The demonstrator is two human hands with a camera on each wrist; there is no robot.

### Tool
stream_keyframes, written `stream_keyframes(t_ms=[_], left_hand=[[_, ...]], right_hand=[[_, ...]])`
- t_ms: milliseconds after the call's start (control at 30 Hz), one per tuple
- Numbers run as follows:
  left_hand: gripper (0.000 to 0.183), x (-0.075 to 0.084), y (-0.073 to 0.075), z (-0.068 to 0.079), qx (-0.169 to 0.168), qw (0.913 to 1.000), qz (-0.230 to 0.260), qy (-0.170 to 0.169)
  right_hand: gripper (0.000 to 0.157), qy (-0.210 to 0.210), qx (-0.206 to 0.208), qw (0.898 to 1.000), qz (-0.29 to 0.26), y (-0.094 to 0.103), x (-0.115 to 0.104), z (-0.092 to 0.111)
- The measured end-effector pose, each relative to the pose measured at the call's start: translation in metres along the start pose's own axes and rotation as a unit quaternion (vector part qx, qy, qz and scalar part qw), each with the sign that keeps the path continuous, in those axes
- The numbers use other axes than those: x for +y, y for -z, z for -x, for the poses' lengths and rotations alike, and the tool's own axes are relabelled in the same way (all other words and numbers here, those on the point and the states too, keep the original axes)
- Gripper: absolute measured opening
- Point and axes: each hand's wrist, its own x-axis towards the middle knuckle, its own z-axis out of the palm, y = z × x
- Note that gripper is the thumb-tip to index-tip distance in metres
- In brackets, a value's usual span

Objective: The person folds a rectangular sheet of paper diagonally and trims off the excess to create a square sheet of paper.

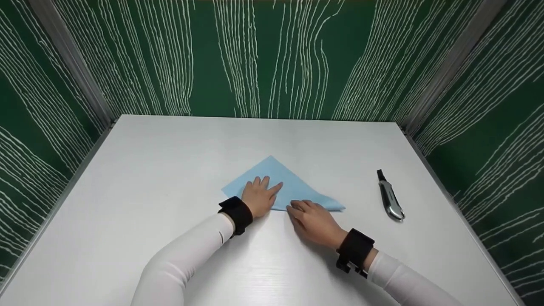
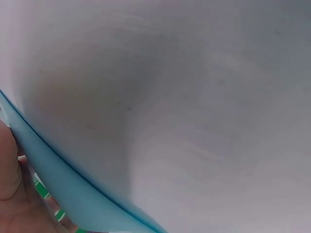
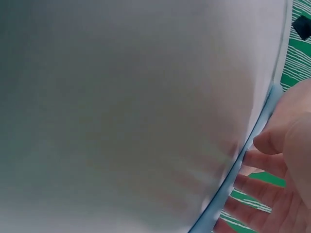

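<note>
A light blue sheet of paper [image 1: 291,180], folded into a triangle, lies mid-table with one point facing away from me. My left hand [image 1: 260,196] rests on its left half, palm down, with fingers spread. At the near folded edge, right of centre, my right hand [image 1: 316,223] touches the paper with its fingertips. The right corner bulges up slightly. In the left wrist view, part of the left hand [image 2: 14,194] shows behind the blue edge. The right wrist view shows the right hand's fingers [image 3: 260,188] extended along the fold.
A utility knife [image 1: 390,197] with a grey and black handle lies to the right of the paper. The white table [image 1: 170,148] is bounded at the back and sides by green panels [image 1: 263,55] with white wavy lines.
</note>
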Motion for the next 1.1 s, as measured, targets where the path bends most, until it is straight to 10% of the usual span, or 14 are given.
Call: stream_keyframes(t_ms=[667, 1100], left_hand=[[0.047, 0.000, 0.000, 0.011, 0.012, 0.9990, -0.004, -0.044], [0.060, 0.021, 0.011, 0.053, -0.014, 0.9928, 0.018, -0.117]], right_hand=[[0.045, 0.022, -0.130, 0.991, -0.034, 0.019, 0.007, -0.005], [0.047, 0.018, -0.148, 0.988, -0.043, 0.022, 0.006, -0.007]])
